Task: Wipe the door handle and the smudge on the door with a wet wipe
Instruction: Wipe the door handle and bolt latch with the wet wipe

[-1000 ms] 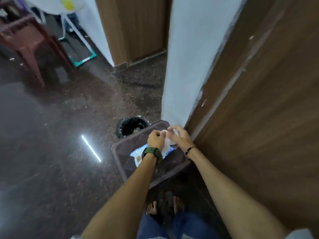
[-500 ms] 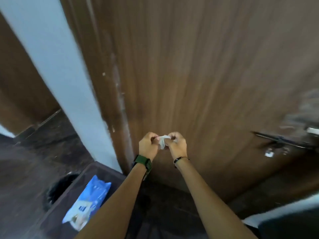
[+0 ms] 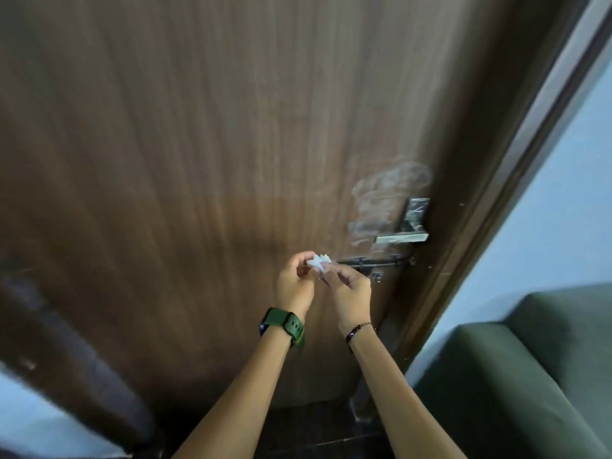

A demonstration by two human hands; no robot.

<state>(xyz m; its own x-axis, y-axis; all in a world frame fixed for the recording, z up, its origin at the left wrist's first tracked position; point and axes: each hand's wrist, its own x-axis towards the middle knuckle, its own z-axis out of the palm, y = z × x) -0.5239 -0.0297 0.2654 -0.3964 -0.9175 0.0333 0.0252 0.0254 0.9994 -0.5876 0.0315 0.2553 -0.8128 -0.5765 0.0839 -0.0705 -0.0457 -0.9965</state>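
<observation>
While both the left hand and right hand pinch it, the wet wipe looks limp, light; best bunched.

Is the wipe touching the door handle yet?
No. Both hands pinch the wet wipe in the air, left of and below the door handle.

You face the brown wooden door, which carries everything here: a metal lever handle on its plate, a whitish swirled smudge just left of and above it, and a dark sliding bolt just beneath.
</observation>
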